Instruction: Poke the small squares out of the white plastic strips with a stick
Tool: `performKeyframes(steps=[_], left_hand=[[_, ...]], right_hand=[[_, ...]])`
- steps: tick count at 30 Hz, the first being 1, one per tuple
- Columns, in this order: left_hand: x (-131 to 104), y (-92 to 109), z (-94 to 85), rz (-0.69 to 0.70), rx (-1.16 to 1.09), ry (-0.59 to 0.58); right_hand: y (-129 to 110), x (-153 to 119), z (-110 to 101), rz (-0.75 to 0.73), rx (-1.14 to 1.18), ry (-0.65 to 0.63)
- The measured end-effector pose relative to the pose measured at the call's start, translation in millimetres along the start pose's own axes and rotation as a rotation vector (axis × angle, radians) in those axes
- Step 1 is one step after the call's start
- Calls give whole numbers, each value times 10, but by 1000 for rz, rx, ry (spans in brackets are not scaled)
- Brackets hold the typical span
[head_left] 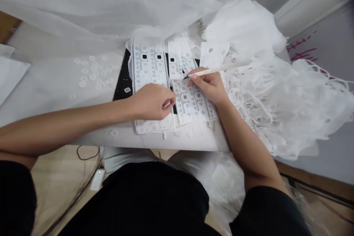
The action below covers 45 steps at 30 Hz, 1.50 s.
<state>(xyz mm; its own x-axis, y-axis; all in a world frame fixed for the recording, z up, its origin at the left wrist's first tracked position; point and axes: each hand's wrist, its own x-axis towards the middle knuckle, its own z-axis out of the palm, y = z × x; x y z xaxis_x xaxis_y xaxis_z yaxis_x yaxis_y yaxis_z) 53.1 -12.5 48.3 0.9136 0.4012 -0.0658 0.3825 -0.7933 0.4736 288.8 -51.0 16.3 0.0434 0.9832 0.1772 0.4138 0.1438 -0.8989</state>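
A white moulded sheet (190, 99) with rows of small rings and square cut-outs lies on the work surface, with a second such sheet (151, 72) on its left. In my right hand (211, 86) is a slim white pen-like tool (211, 71) with a dark pointed tip, directed left over the sheets. I cannot tell whether it is a craft knife or a pen. My left hand (152, 101) is closed with curled fingers above the left sheet, its knuckles up. Whatever it may pinch is hidden. A black mat (121, 77) shows beneath the sheets.
Several small translucent square pieces (94, 68) lie scattered on the grey table (52, 81) to the left. A big heap of white strips (284, 107) stands at the right. Translucent plastic sheeting (110, 0) spreads across the back, and a white bundle (243, 25) sits behind my right hand.
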Motion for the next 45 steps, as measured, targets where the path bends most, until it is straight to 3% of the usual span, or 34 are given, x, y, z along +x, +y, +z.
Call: performKeyframes(steps=[3, 12, 24, 30, 36, 45], left_hand=[[-134, 187, -67, 1, -24, -245], [-128, 95, -121, 54, -161, -389], [-182, 91, -95, 39, -163, -370], [-135, 146, -80, 120, -93, -391], [-72, 163, -80, 305, -50, -449], [-48, 128, -62, 403, -68, -441]], right_hand=[[32, -4, 4, 4, 15, -6], [104, 21, 20, -29, 52, -44], [145, 96, 47, -58, 22, -6], [162, 141, 65, -48, 31, 13], [192, 174, 126, -40, -3, 9], [209, 203, 159, -31, -26, 12]])
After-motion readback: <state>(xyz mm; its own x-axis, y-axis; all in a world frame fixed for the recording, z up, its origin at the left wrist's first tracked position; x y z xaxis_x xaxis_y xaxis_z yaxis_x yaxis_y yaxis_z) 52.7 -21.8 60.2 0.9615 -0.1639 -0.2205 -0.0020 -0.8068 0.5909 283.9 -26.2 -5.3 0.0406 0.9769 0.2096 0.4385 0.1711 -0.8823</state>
